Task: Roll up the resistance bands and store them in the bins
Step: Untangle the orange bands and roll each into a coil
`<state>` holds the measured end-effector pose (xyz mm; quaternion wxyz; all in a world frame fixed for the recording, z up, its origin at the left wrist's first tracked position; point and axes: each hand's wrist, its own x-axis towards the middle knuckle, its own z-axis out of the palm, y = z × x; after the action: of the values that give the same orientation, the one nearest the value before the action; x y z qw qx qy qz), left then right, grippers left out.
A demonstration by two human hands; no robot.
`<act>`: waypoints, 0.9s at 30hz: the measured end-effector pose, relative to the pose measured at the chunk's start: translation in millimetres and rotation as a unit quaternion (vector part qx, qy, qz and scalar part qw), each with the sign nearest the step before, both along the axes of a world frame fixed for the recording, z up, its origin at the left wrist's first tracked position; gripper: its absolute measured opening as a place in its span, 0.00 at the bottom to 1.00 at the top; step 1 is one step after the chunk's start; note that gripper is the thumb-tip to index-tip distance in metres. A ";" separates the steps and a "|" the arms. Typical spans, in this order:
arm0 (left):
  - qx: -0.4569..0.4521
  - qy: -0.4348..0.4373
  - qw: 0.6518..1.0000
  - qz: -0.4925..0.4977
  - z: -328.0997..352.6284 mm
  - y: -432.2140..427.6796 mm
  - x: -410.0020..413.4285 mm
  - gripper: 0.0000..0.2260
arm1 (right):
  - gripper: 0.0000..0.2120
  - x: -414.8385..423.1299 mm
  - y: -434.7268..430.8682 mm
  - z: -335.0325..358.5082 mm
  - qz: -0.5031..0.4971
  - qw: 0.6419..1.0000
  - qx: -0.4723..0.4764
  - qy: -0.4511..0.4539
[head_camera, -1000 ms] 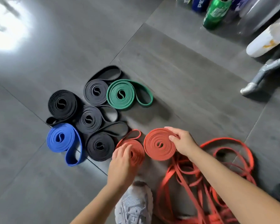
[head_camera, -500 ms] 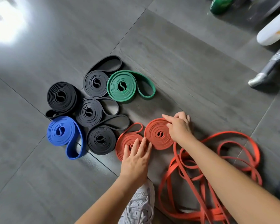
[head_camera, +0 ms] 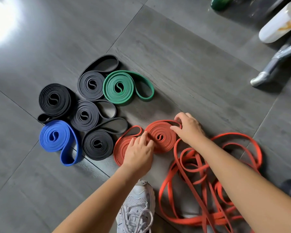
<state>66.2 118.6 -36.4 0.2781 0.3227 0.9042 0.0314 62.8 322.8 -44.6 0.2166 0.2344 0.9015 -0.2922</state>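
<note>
Two rolled red bands lie flat side by side on the grey floor. My right hand grips the far right edge of the right red roll, its fingers curled over the outer loop. Resting flat on the left red roll, my left hand has straight fingertips that reach the seam between the two rolls. A tangle of loose red bands lies under my right forearm. To the left of the red rolls sit several black rolls, a blue roll and a green roll. No bin is in view.
My white sneaker stands just below the red rolls. At the top right are a green bottle, a white object and a grey metal leg. A bright glare marks the floor at top left.
My right hand has laid the right red roll flat against the left one. My left hand has slid right, to the seam between the two rolls.
</note>
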 end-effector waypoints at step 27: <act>0.054 -0.205 0.977 0.025 132.7 63.3 5.7 0.21 | 0.10 105.2 12.2 130.2 -0.066 0.974 -0.206 0.071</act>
<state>71.9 181.8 96.3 0.4391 0.3014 0.8325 0.1526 168.0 335.0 85.6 0.1762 0.2226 0.8174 -0.5013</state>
